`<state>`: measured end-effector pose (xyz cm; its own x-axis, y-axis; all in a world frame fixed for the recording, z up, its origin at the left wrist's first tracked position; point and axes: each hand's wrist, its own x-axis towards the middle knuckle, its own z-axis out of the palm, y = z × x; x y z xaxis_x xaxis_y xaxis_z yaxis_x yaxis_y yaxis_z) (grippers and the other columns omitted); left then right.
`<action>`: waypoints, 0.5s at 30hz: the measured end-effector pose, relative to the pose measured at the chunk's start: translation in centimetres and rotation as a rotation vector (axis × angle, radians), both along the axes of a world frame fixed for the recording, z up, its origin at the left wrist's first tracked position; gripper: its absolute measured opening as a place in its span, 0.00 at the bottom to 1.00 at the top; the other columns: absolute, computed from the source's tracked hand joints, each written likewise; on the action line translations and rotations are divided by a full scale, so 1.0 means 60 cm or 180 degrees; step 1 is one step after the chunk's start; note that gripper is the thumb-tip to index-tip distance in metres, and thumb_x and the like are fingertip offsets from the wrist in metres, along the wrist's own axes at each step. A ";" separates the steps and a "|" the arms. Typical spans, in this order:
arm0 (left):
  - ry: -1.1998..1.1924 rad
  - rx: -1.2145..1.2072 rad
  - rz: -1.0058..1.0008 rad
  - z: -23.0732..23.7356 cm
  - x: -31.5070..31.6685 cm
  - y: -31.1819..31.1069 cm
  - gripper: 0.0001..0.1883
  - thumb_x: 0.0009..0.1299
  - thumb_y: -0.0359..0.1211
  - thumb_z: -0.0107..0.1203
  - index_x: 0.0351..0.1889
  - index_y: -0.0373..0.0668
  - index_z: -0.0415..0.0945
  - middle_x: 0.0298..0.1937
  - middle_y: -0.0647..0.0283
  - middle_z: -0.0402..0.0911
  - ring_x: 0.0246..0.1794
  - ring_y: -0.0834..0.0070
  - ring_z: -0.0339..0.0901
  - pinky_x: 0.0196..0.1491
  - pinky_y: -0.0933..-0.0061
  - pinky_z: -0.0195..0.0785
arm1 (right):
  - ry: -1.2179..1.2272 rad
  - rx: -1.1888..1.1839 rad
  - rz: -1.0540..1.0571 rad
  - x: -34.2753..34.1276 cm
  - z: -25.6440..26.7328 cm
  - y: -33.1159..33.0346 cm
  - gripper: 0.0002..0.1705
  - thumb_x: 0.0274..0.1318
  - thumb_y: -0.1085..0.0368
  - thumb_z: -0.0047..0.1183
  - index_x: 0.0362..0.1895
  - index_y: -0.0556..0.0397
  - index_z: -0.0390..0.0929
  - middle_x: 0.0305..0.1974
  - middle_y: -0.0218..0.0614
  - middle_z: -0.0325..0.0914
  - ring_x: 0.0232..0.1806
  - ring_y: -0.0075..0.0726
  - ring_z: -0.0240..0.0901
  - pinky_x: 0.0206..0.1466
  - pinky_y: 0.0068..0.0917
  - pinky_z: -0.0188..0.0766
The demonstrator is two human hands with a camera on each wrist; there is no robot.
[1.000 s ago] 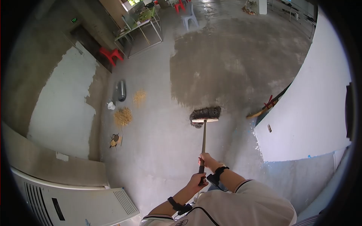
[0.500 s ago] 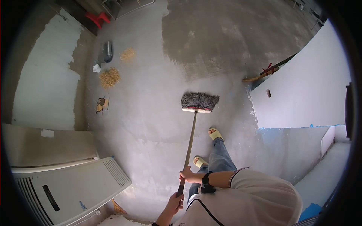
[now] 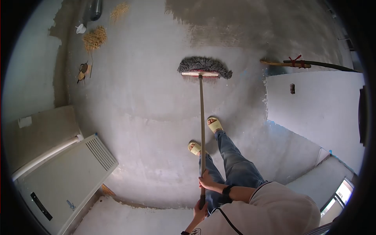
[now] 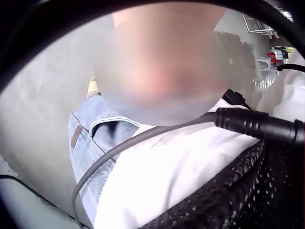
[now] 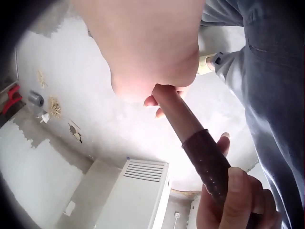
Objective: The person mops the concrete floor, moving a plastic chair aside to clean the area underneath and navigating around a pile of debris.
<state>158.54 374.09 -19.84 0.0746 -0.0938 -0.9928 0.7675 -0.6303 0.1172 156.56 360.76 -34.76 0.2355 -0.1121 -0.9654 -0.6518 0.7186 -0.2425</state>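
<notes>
A mop with a shaggy grey head (image 3: 203,64) lies out ahead on the concrete floor, its long wooden handle (image 3: 202,125) running back towards the body. My right hand (image 3: 206,181) is wrapped round the handle in front of the waist. Lower down, my left hand (image 3: 200,211) grips the dark sleeve (image 5: 205,157) at the handle's end, and its thumb lies along that sleeve in the right wrist view. A blurred patch covers most of the left hand in the left wrist view.
Yellow slippers (image 3: 214,124) stand beside the handle. A white cabinet (image 3: 66,184) with vents is at the left, a white panel (image 3: 313,98) at the right. A red-tied wooden stick (image 3: 290,63) lies near that panel. Straw (image 3: 95,38) lies at the far left. Darker floor (image 3: 235,19) spreads ahead.
The head view has tilted down, bringing legs and slippers into sight. The mop head has come back from the dark floor's edge, and its strands now spread to the right. Both hands keep their grip.
</notes>
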 end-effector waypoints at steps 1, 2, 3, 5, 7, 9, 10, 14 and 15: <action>0.0072 -0.0010 0.0084 0.004 -0.002 -0.031 0.12 0.67 0.32 0.58 0.45 0.43 0.70 0.15 0.73 0.62 0.07 0.85 0.57 0.09 0.81 0.47 | -0.0043 -0.0014 0.0015 -0.002 0.002 -0.031 0.25 0.58 0.73 0.41 0.52 0.57 0.40 0.24 0.43 0.70 0.18 0.36 0.72 0.21 0.35 0.77; 0.0123 -0.0037 0.0158 0.007 0.002 -0.064 0.11 0.67 0.32 0.58 0.45 0.43 0.69 0.15 0.73 0.61 0.07 0.85 0.57 0.09 0.81 0.47 | -0.0075 -0.0042 -0.0002 0.002 0.005 -0.061 0.25 0.58 0.73 0.41 0.52 0.57 0.40 0.25 0.43 0.71 0.18 0.37 0.72 0.21 0.35 0.77; 0.0082 -0.0043 0.0160 0.005 0.012 -0.099 0.11 0.67 0.32 0.58 0.45 0.43 0.69 0.15 0.73 0.61 0.07 0.85 0.57 0.09 0.81 0.47 | -0.0125 -0.0097 -0.0032 0.011 0.003 -0.094 0.24 0.58 0.73 0.41 0.51 0.57 0.40 0.25 0.44 0.71 0.18 0.37 0.72 0.21 0.35 0.77; -0.0043 -0.0329 0.0160 -0.002 0.041 -0.175 0.09 0.68 0.32 0.57 0.42 0.43 0.68 0.14 0.74 0.61 0.07 0.86 0.57 0.08 0.81 0.47 | -0.0293 -0.0057 -0.0234 0.043 -0.014 -0.174 0.25 0.57 0.73 0.41 0.51 0.59 0.40 0.25 0.46 0.71 0.19 0.38 0.73 0.21 0.36 0.76; -0.0015 -0.0663 0.0218 -0.028 0.083 -0.256 0.08 0.68 0.32 0.56 0.39 0.45 0.67 0.16 0.73 0.61 0.08 0.86 0.56 0.09 0.81 0.46 | -0.0398 -0.0271 -0.0378 0.095 0.014 -0.292 0.26 0.55 0.75 0.43 0.51 0.60 0.40 0.26 0.48 0.70 0.20 0.39 0.72 0.21 0.38 0.76; 0.0018 -0.0907 0.0175 -0.061 0.122 -0.350 0.08 0.69 0.34 0.56 0.38 0.46 0.67 0.17 0.73 0.61 0.08 0.87 0.55 0.09 0.82 0.45 | -0.1015 -0.0030 -0.0855 0.117 -0.049 -0.389 0.30 0.55 0.75 0.44 0.55 0.64 0.38 0.26 0.48 0.69 0.22 0.41 0.73 0.22 0.39 0.76; 0.0027 -0.1083 0.0092 -0.078 0.138 -0.397 0.08 0.69 0.34 0.55 0.40 0.46 0.67 0.19 0.73 0.61 0.09 0.86 0.55 0.10 0.82 0.45 | -0.1257 0.0303 -0.1042 0.124 -0.083 -0.450 0.29 0.55 0.74 0.43 0.56 0.62 0.42 0.27 0.47 0.70 0.23 0.40 0.73 0.24 0.41 0.77; 0.0060 -0.1354 -0.0150 -0.095 0.155 -0.574 0.07 0.69 0.34 0.53 0.41 0.45 0.70 0.18 0.73 0.60 0.10 0.86 0.57 0.10 0.82 0.46 | -0.0883 -0.0977 -0.0988 0.144 -0.036 -0.593 0.34 0.55 0.72 0.44 0.65 0.51 0.47 0.29 0.45 0.71 0.22 0.39 0.73 0.24 0.41 0.78; -0.0070 -0.1505 -0.0232 -0.089 0.142 -0.590 0.06 0.69 0.34 0.52 0.41 0.45 0.71 0.18 0.73 0.61 0.10 0.85 0.58 0.10 0.82 0.48 | -0.0655 -0.1487 -0.0618 0.142 0.001 -0.602 0.38 0.54 0.72 0.43 0.69 0.47 0.45 0.30 0.45 0.71 0.22 0.38 0.73 0.22 0.40 0.77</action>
